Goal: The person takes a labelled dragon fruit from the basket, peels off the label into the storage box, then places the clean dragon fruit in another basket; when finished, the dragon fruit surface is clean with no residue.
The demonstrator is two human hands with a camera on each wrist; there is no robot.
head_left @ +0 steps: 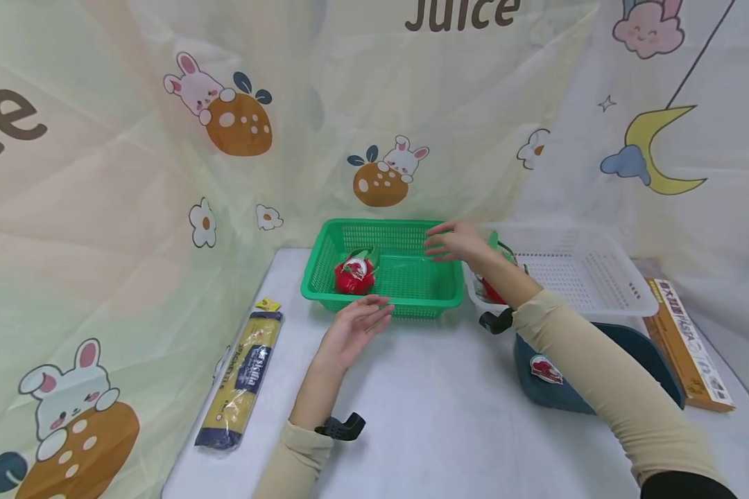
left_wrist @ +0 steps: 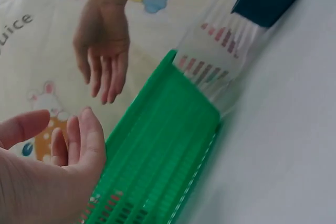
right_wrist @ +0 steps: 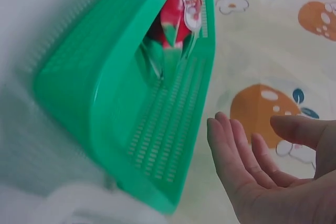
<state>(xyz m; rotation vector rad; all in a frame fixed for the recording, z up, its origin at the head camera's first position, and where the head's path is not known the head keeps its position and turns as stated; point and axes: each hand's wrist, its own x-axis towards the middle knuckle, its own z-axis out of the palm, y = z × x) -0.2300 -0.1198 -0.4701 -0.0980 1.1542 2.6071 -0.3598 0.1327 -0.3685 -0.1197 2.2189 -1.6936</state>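
A green plastic basket [head_left: 412, 305] stands at the back of the table. In its left part lies a red dragon fruit [head_left: 354, 276] with green tips and a round label. My left hand [head_left: 354, 329], fingers loosely bent and holding nothing, is at the basket's front rim. My right hand [head_left: 455, 244] hovers over the basket's right side, fingers spread and relaxed, nothing in them. Right of the green basket is a white basket [head_left: 574, 277] with another red and green item [head_left: 492, 290] inside, partly hidden behind my right forearm.
A dark blue bin [head_left: 543, 391] with a red label stands front right, partly under my right arm. Beside it lies an orange-brown box [head_left: 689, 346]. A yellow and blue pasta packet [head_left: 243, 378] lies along the left table edge. A printed cloth hangs behind.
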